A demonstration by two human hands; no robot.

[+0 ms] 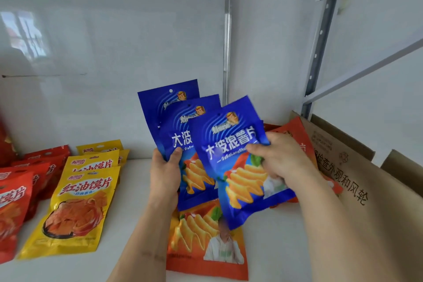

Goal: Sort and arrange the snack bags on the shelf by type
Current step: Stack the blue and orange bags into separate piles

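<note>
Above the white shelf (274,247), the left hand (164,174) clamps fanned blue bags (180,121) while the right hand (279,158) grips another, apparently best squared together before stacking.

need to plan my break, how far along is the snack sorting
Roughly midway. Done: red bags and yellow bags lie in their own rows at the left of the shelf. In hand: left hand and right hand hold fanned blue bags. Left: placing those, plus the orange bags underneath and beside the cardboard box.
</note>
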